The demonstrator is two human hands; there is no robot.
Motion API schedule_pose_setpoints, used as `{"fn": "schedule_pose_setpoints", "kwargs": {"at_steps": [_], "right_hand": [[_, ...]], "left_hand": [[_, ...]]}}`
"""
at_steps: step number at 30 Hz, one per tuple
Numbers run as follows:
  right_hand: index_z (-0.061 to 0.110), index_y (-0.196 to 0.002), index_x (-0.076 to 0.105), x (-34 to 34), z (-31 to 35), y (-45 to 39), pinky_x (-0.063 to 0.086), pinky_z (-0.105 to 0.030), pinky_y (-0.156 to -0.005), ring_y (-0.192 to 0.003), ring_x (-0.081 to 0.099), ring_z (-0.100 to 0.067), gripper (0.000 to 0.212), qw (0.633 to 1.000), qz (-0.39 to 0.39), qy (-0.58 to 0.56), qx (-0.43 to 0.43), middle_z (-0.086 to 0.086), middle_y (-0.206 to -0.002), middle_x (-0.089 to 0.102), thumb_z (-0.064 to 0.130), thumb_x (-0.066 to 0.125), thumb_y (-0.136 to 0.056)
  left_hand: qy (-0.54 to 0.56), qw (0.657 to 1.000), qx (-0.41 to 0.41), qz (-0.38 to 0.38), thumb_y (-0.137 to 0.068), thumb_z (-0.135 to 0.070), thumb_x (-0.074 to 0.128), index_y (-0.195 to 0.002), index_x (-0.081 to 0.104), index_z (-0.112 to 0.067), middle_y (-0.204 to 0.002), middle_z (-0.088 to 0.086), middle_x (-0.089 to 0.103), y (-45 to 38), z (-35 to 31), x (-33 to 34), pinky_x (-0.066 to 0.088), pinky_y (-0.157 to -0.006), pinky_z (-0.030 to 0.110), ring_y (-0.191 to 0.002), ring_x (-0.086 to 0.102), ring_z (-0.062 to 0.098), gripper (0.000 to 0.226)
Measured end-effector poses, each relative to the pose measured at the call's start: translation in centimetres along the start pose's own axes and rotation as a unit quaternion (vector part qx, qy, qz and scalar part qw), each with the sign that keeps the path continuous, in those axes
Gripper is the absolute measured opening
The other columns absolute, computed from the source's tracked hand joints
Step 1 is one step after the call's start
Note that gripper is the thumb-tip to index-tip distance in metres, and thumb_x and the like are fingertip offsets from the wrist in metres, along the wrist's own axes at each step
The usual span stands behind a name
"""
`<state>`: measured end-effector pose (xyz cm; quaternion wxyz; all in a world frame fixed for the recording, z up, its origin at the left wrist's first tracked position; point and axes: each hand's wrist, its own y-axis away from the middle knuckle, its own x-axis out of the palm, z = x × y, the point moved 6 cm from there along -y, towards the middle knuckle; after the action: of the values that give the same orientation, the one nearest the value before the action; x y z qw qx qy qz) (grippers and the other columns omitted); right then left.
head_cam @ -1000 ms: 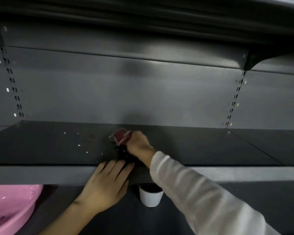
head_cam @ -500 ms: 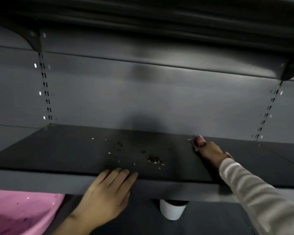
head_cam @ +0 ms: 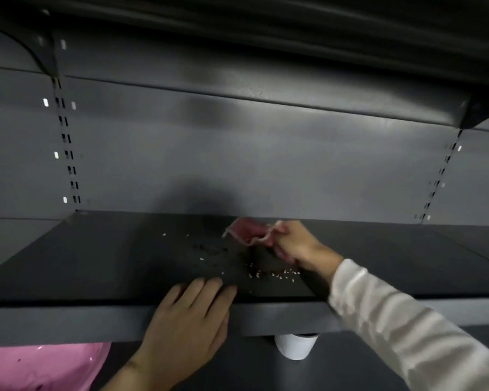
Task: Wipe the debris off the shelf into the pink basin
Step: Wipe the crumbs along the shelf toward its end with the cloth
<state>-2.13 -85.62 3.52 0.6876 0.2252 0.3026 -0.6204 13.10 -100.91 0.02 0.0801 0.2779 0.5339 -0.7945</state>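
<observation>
Cloth [head_cam: 246,232] in right hand [head_cam: 297,244]

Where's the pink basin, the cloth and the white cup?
pink basin [head_cam: 40,368], head view, its inside wall.
cloth [head_cam: 244,231], head view, its middle fold.
white cup [head_cam: 295,348], head view, its side below the shelf.

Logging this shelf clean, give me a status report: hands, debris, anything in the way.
Right hand gripping red cloth on shelf. Left hand flat on front edge. Debris not yet in pink basin. White cup below; nothing blocking.
</observation>
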Motion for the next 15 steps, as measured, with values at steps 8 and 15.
{"fn": "schedule_pose_setpoints", "kwargs": {"at_steps": [8,15], "right_hand": [[0.002,-0.100,0.069,-7.0,-9.2,-3.7,0.047,-0.035,-0.078,-0.085,0.062,-0.025,0.037,0.984,-0.093,0.057,0.140,-0.021,-0.101,0.068,0.034,0.055,-0.088],[0.009,-0.119,0.061,2.8,0.3,-6.1,0.035,-0.038,-0.109,-0.125,0.051,-0.029,0.035,0.986,0.034,0.160,-0.014,-0.014,-0.132,0.058,0.022,0.041,-0.094]], "left_hand": [[0.009,1.000,-0.016,-0.005,-0.071,-0.028,0.048,-0.082,0.069,-0.019,-0.071,0.000,0.067,-0.1,0.8,-0.2,0.043,-0.057,0.027,-0.074,0.041,0.018,0.025],[-0.004,0.999,-0.023,-0.037,-0.065,-0.022,0.050,-0.063,0.062,-0.020,-0.060,0.001,0.059,-0.2,0.6,-0.2,0.030,-0.057,0.026,-0.067,0.036,0.019,0.012]]}}
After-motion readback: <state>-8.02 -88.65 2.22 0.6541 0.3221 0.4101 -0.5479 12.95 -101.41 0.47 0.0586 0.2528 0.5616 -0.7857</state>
